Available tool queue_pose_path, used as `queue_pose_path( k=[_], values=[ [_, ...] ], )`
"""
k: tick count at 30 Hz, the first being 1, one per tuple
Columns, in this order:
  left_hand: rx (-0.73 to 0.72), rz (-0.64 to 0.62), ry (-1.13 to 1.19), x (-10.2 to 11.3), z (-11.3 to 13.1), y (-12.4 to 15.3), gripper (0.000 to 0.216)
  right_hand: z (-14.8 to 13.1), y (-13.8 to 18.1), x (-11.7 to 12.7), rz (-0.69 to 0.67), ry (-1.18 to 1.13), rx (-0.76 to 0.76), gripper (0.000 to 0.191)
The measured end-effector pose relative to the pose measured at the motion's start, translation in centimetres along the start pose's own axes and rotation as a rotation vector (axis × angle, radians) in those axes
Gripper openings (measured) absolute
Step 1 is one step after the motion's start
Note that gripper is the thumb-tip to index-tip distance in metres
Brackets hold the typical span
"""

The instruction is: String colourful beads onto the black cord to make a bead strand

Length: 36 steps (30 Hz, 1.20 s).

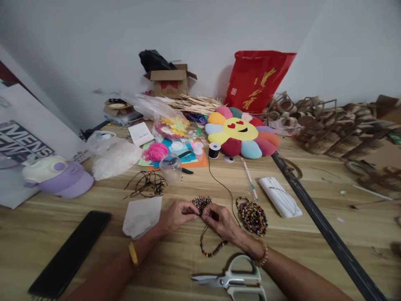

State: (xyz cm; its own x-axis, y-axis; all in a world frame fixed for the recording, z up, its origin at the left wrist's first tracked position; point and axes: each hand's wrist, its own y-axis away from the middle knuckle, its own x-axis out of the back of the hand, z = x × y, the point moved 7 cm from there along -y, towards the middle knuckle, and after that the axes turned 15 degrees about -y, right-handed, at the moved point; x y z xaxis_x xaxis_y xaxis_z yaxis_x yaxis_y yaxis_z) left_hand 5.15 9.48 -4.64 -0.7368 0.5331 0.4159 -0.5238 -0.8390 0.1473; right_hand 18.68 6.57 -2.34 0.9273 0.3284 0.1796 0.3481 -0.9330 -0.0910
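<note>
My left hand (182, 215) and my right hand (221, 219) meet over the wooden table, fingertips pinched on a thin black cord just below a bunch of small multicoloured beads (202, 204). Exactly how the cord runs between the fingers is too small to make out. A loop of strung beads (213, 253) hangs down toward me under the right hand. To the right lies a coiled pile of beaded strands (254, 218). From a black cord spool (214, 151), a line of cord trails to beside my right hand. Scissors (230, 279) rest near my right wrist.
Left of my hands are a paper sheet (143, 216), cut black cords (146, 184) and a black phone-like slab (71, 253). Farther back stand a clear jar (171, 167) and a flower cushion (242, 133). A white power strip (280, 196) and dark rail (326, 225) lie right.
</note>
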Motion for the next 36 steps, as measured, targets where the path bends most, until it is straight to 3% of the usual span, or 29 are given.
queue_pose_path(
  k=[22,36],
  values=[
    [0.009,0.004,0.082,-0.4,0.1,0.0,0.015,0.4,0.0,-0.3,-0.01,-0.122,-0.011,0.005],
    [-0.07,-0.028,-0.053,0.0,1.0,0.1,0.017,-1.3,0.4,-0.7,-0.101,0.057,0.131,0.003]
  ],
)
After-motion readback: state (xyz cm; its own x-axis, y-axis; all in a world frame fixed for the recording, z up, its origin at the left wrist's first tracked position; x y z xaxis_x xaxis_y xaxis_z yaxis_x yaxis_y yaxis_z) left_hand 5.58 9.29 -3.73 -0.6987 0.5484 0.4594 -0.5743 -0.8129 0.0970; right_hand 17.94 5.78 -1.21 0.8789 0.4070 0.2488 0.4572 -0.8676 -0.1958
